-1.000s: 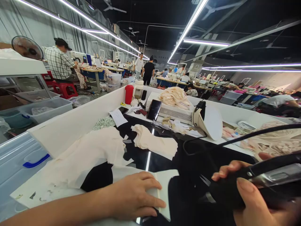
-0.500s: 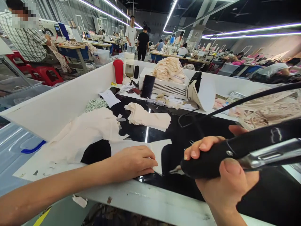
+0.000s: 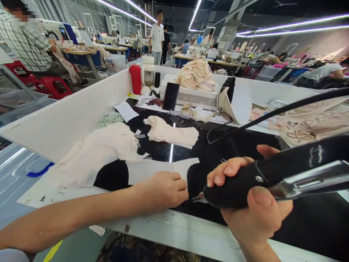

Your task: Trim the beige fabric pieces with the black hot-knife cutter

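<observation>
My right hand (image 3: 253, 203) is wrapped round a black hand-held cutting tool (image 3: 275, 174) with a black cord running off to the right; its metal tip (image 3: 199, 198) sits close to the edge of a white fabric piece (image 3: 158, 169). My left hand (image 3: 163, 189) lies on that white piece with fingers curled down, pressing it onto the black glossy table top (image 3: 223, 153). A black patch (image 3: 111, 176) shows under the white fabric to the left.
Cream fabric pieces (image 3: 169, 133) lie further back on the table, with a white machine box (image 3: 196, 96) bearing folded fabric, a phone (image 3: 171, 96), a red bottle (image 3: 135, 79) and a white cone-shaped lamp (image 3: 237, 100). White walls ring the table. Other people work at benches behind.
The view tilted down from the hall to the table edge. My right hand brought the tool leftward toward my left hand, whose fingers curled in on the white fabric.
</observation>
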`<state>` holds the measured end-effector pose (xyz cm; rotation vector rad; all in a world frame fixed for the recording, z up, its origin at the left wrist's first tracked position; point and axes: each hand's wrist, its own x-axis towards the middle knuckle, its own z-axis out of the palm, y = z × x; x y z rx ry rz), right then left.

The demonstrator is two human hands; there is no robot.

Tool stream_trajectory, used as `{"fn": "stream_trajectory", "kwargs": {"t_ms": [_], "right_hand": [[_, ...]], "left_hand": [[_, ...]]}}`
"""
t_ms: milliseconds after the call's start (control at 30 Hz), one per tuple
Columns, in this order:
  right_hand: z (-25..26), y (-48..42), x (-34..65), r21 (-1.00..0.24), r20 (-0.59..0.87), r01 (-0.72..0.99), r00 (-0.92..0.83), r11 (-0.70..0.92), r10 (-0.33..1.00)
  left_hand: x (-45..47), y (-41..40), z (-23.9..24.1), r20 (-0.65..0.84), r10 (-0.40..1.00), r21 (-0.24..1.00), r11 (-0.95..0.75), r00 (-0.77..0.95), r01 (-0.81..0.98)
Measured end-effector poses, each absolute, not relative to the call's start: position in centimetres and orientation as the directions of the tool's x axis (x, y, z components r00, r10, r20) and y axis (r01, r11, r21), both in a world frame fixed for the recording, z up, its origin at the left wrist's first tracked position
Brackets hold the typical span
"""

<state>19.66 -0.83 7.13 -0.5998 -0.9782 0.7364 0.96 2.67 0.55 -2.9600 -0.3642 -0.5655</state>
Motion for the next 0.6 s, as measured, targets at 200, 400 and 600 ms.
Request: {"fn": "stream_trajectory", "kwargs": {"t_ms": [200, 400, 600], "right_hand": [[7.00, -0.74, 19.19, -0.732, 0.529, -0.248, 0.379, 0.634, 0.759], [6.79, -0.40, 19.12, -0.736, 0.516, -0.241, 0.406, 0.633, 0.754], [6.42, -0.34, 19.15, -0.735, 0.536, -0.221, 0.389, 0.641, 0.749]], "left_hand": [[1.10, 2.95, -0.02, 0.397, 0.249, 0.006, -0.963, 0.884, 0.269], [1.06, 2.99, -0.03, 0.408, 0.289, 0.060, -0.955, 0.866, 0.291], [1.10, 2.90, -0.32, 0.403, 0.305, 0.098, -0.952, 0.863, 0.290]]}}
